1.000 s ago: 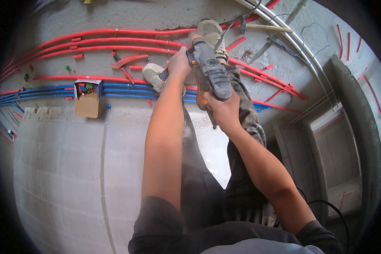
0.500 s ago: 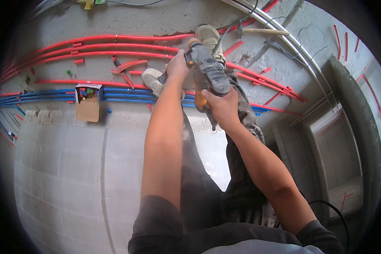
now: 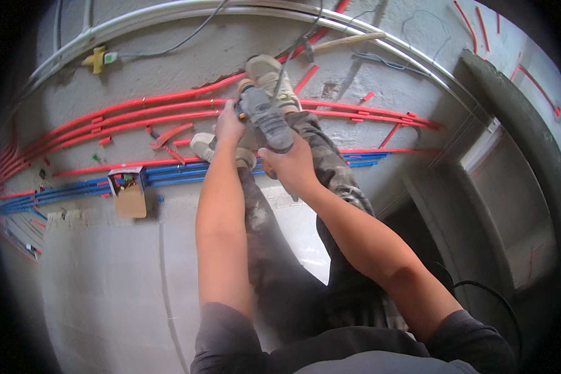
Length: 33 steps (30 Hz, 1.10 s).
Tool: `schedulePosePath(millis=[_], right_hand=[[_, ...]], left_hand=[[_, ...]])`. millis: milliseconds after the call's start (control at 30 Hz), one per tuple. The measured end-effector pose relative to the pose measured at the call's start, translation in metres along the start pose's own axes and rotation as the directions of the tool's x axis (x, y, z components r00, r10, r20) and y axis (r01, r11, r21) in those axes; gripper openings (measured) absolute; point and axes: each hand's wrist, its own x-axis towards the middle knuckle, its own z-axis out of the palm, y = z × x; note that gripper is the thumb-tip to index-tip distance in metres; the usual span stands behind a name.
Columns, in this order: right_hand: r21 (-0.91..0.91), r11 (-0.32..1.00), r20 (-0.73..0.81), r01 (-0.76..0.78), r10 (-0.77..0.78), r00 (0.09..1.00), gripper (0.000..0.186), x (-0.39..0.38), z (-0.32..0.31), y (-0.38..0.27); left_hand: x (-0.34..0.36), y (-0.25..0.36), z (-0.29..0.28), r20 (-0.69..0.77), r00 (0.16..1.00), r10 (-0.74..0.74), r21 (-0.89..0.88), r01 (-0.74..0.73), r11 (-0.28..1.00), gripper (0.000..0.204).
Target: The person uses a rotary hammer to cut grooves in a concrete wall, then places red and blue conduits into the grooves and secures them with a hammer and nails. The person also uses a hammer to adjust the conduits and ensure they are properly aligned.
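Both of my hands hold a grey rotary hammer drill (image 3: 270,126) with orange parts, its front end pointing away from me beside my far shoe (image 3: 273,73). My left hand (image 3: 229,126) is closed round a grip at the drill's left side near the front. Around the rear handle wraps my right hand (image 3: 295,167), covering most of it. I cannot make out the bit or where its tip is. My other shoe (image 3: 203,146) is partly behind the left forearm.
Red pipes (image 3: 159,111) and blue pipes (image 3: 181,176) run across. Left of me are an open cardboard box (image 3: 131,209) of small fittings and a red-handled hand tool (image 3: 171,136). Beyond lie a wooden-handled hammer (image 3: 349,41), a yellow cable connector (image 3: 96,60) and white conduits (image 3: 243,9).
My view has turned, so the pipes, box and far conduits sit lower on the left. The drill and both hands appear further left, with the same grip and beside the same shoe.
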Motion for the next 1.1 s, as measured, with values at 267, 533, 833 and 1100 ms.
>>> schedulePosePath(millis=[267, 533, 833, 1100], right_hand=[[-0.148, 0.989, 0.034, 0.002, 0.003, 0.999, 0.054, -0.045, -0.023, -0.041], [0.065, 0.984, 0.097, -0.168, 0.161, 0.982, 0.050, -0.118, -0.064, -0.103], [-0.138, 0.988, 0.066, 0.075, -0.067, 0.996, 0.048, -0.099, -0.086, -0.169], [0.116, 0.993, -0.003, 0.013, -0.013, 1.000, 0.049, -0.096, -0.094, -0.178]], left_hand=[[-0.027, -0.019, 0.005, -0.034, 0.989, 0.145, -0.133, -0.148, 0.980, 0.040], [-0.126, 0.070, -0.096, 0.047, 0.997, 0.057, 0.046, -0.059, 0.997, 0.034], [-0.043, 0.067, -0.117, -0.058, 0.965, 0.254, -0.335, -0.259, 0.906, 0.037], [-0.011, 0.110, -0.148, 0.083, 0.957, 0.276, -0.174, -0.259, 0.950, 0.037]])
